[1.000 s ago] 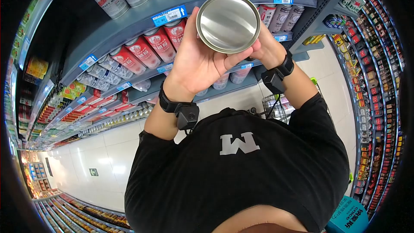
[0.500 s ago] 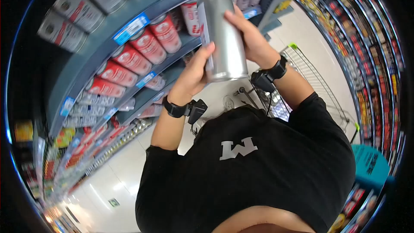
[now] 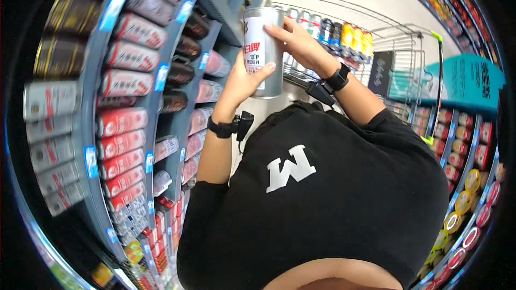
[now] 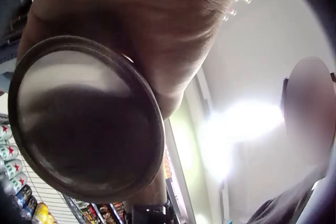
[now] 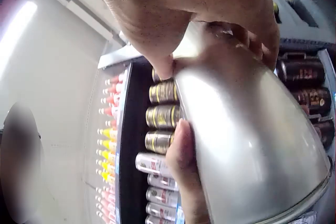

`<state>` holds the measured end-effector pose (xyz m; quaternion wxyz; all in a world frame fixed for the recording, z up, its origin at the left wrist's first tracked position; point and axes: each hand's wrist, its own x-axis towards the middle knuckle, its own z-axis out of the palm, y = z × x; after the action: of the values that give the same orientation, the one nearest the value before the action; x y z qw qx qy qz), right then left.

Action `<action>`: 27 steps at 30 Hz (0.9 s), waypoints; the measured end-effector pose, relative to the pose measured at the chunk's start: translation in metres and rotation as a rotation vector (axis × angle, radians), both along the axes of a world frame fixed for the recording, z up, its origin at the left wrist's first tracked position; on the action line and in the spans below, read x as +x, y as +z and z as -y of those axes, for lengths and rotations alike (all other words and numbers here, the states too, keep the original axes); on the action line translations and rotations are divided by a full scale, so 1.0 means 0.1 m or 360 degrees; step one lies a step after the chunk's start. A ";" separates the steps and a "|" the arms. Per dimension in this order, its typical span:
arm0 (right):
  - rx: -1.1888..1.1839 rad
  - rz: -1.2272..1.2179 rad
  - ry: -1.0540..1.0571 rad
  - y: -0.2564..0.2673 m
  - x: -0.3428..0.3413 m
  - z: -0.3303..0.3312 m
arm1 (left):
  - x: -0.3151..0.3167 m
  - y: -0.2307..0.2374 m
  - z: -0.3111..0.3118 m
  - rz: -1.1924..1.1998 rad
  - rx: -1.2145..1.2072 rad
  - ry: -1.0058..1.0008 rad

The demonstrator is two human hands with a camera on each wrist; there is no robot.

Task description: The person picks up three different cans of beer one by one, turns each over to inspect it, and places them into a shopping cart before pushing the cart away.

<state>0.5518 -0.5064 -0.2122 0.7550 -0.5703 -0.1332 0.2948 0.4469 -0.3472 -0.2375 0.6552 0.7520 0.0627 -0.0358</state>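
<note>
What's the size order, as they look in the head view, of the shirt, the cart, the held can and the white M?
Largest to smallest:
1. Shirt
2. Cart
3. Held can
4. White M
The shirt's nearness to the camera enlarges it here.

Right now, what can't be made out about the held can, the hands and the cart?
Head view: most fingers of the left hand, hidden behind the can.
Head view: part of the cart, covered by the right forearm.
Left wrist view: the label, hidden behind the can's round end.
Right wrist view: part of the can, cut off by the bottom edge.
</note>
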 end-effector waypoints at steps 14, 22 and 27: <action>-0.0293 -0.0445 -0.0570 -1.70 1.29 1.76 | 1.95 -1.52 1.65 -0.0759 0.0132 -0.0748; -0.0399 -0.1111 -0.0387 -2.90 1.35 2.16 | 2.06 -2.85 1.99 -0.1535 -0.0090 -0.0765; -0.0500 -0.1257 -0.0279 -3.38 1.36 2.26 | 2.08 -3.13 2.14 -0.1715 -0.0110 -0.0682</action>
<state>0.6876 -0.7329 -0.5499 0.6742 -0.5310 0.2614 0.4418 0.6546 -0.5616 -0.5500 0.5331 0.6016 0.2325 -0.5475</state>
